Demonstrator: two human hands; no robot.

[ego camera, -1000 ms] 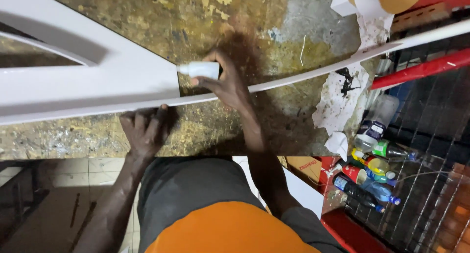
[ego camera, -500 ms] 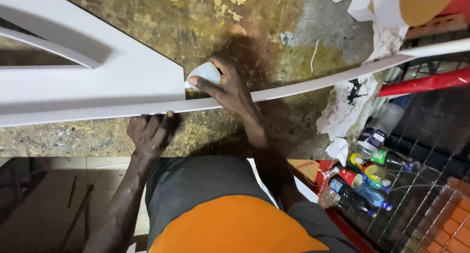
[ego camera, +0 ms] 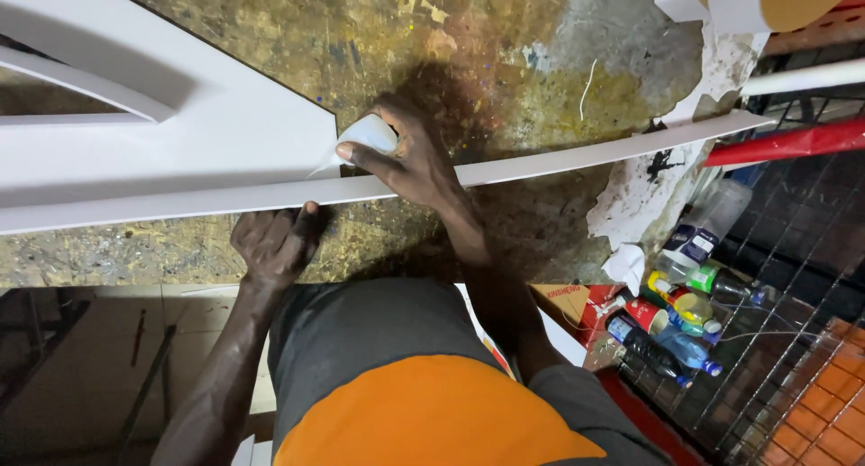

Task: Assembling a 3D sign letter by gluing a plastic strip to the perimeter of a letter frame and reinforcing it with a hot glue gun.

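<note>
A long white curved strip (ego camera: 559, 164) lies across a stained, paint-spattered workbench (ego camera: 378, 33). It runs along the edge of a large white panel (ego camera: 180, 141) at the left. My right hand (ego camera: 410, 155) grips a folded white piece, paper or cloth (ego camera: 365, 137), and presses it against the strip where it meets the panel's corner. My left hand (ego camera: 275, 241) rests against the near side of the strip, fingers curled on its edge, holding it in place.
Several plastic bottles and cans (ego camera: 685, 313) lie in a heap at the lower right beside a wire grid (ego camera: 793, 340). A red bar (ego camera: 793, 143) and a white rod (ego camera: 802, 77) stick out at the right. Torn white paper (ego camera: 631, 196) hangs off the bench edge.
My right hand has slid slightly left along the strip with the white piece, which now looks more crumpled. The camera view shifted a little. My left hand stays on the strip.
</note>
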